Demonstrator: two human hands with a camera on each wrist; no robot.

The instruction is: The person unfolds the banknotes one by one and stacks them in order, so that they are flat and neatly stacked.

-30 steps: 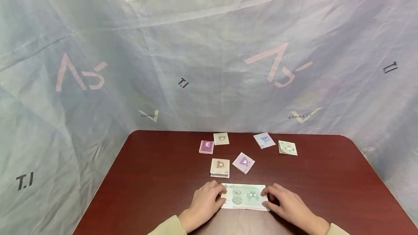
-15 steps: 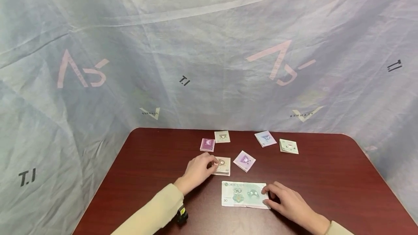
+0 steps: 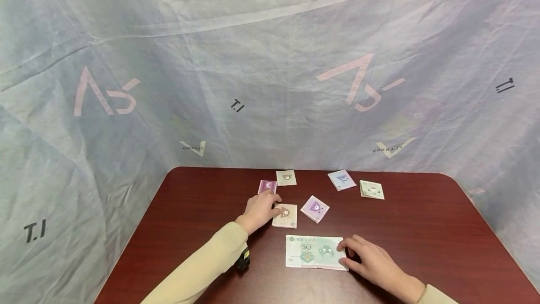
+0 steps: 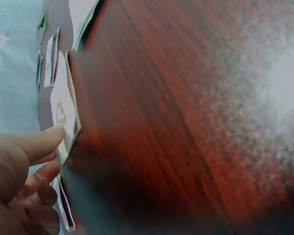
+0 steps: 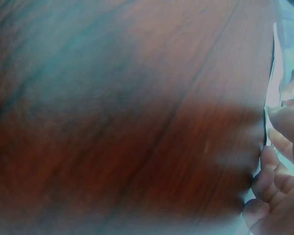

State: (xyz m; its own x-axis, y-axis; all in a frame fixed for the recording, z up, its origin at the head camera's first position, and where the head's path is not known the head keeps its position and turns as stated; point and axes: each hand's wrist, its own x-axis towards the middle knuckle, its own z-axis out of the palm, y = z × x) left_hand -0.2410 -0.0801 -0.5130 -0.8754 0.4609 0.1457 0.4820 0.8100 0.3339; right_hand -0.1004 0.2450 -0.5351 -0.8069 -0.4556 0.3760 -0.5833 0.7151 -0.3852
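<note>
The left hand (image 3: 258, 211) is at the left side of the folded brown 20 note (image 3: 288, 218), thumb touching its face and fingers bent near its edge; whether they pinch it, I cannot tell. That note lies on the dark red table (image 3: 198, 201), just beyond the green 50 note (image 3: 314, 253), which lies flat and unfolded. The right hand (image 3: 375, 262) grips the green 50 note at its right end between thumb and fingers. The left hand partly covers a folded magenta note (image 3: 267, 185), with a folded beige note (image 3: 287, 178) just beside it. A folded violet note (image 3: 315, 209) lies turned at an angle, right of the brown one. Farther right are a folded blue note (image 3: 342, 180) and a folded pale green note (image 3: 372, 190), near a grey cloth (image 3: 270, 69) behind the table
</note>
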